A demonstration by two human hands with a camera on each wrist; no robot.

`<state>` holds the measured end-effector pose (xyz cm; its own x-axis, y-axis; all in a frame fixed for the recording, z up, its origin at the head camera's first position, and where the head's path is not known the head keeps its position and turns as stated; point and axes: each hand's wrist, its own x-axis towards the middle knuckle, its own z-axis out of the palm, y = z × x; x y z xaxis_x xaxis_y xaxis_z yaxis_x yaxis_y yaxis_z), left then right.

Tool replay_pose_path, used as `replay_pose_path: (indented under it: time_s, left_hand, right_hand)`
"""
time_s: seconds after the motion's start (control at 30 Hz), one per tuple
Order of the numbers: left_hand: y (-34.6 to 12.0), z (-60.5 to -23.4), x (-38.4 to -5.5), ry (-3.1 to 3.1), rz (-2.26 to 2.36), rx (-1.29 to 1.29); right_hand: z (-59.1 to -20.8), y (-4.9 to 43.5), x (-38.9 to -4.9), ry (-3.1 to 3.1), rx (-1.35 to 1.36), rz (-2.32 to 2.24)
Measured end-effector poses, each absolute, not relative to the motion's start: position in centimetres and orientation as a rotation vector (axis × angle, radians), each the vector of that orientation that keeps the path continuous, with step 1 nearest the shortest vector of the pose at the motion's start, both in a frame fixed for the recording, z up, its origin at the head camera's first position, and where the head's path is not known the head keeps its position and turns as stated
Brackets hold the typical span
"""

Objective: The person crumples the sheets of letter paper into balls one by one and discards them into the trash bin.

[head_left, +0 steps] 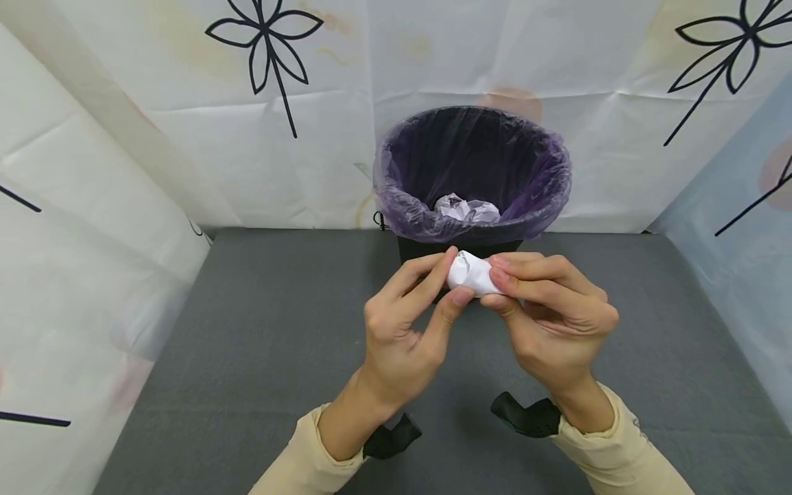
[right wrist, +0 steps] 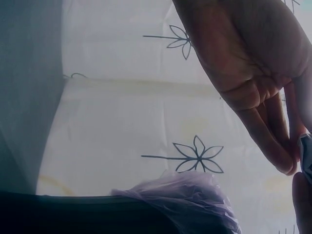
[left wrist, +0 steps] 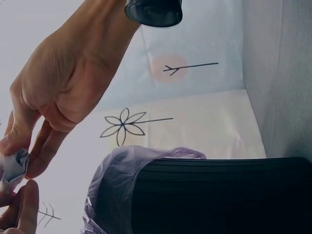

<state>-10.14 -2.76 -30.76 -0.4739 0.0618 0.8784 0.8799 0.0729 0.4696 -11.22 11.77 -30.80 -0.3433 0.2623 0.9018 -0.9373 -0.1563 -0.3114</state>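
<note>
A small crumpled wad of white paper (head_left: 471, 273) is pinched between both hands, in front of the bin's near side in the head view. My left hand (head_left: 405, 326) grips its left end with thumb and fingertips. At the right end, the thumb and fingers of my right hand (head_left: 553, 313) hold it. Part of the wad (left wrist: 15, 168) shows at the left edge of the left wrist view. Beyond the hands stands a black trash bin (left wrist: 219, 195) with a purple plastic liner (head_left: 396, 206) folded over its rim. White crumpled paper (head_left: 467, 208) lies inside it.
The grey table surface (head_left: 278, 330) spreads under and around the hands. White fabric walls (head_left: 309, 165) with black flower drawings enclose the back and left, and a bluish one (head_left: 736, 206) the right. Black straps (head_left: 392, 438) sit at the wrists by the cream sleeves.
</note>
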Motion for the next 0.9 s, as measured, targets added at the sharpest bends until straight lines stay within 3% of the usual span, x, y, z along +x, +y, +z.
replay_pose_path:
  time_s: [0.2,0.53,0.9]
  left_hand:
    - [-2.8,-30.8,-10.0,-1.668,-1.563,-0.950]
    - [-3.7,-30.4,-9.9,-1.683,-2.190,-0.899]
    - [-5.1,-30.2,-10.5,-1.724,-2.402,-0.906]
  right_hand:
    - [-31.0,11.6,-11.2,-1.133,0.909,1.683]
    - [-31.4,11.4,-11.3,-1.218,0.926,1.490]
    - [-30.9,12.9,-11.1,-1.608,1.031,1.392]
